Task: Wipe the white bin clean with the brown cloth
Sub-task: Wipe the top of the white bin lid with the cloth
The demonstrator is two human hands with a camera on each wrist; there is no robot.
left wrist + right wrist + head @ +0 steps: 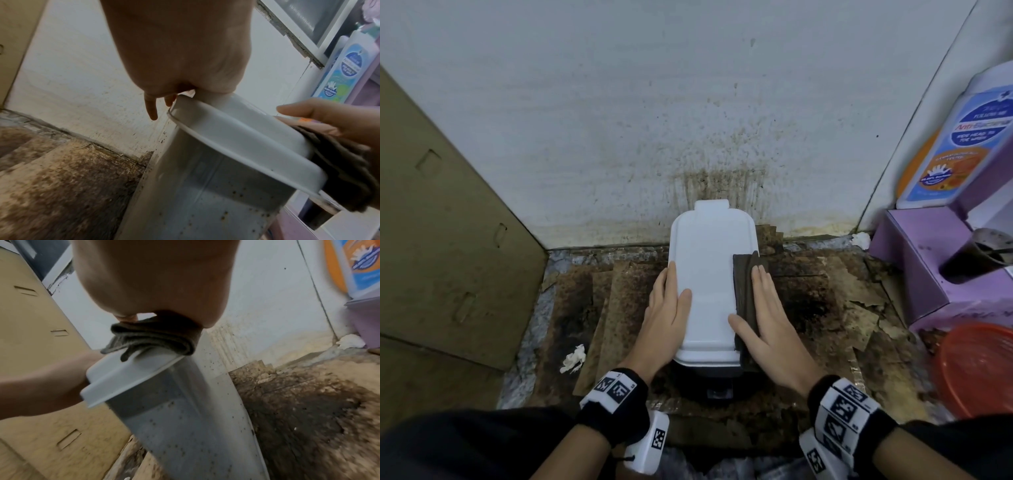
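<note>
Evidently the left hand (666, 310) lies flat, fingers straight, on the white bin (710, 274) lid's nine-o'clock edge to steady it, while the right hand (765, 318), also flat, presses the folded brown cloth (744, 291) against its three-o'clock edge for wiping

A grubby home corner: splattered white wall (619, 102) beyond the fingertips, stained cardboard flooring (825, 308) beside them, a kids' wash bottle (959, 137) on purple boxes (914, 260) rightward

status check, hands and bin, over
Left hand flat on the white plastic bin's lid, steadying. Right hand pressing the folded brown cloth on the lid's right edge. Nothing blocking.
</note>
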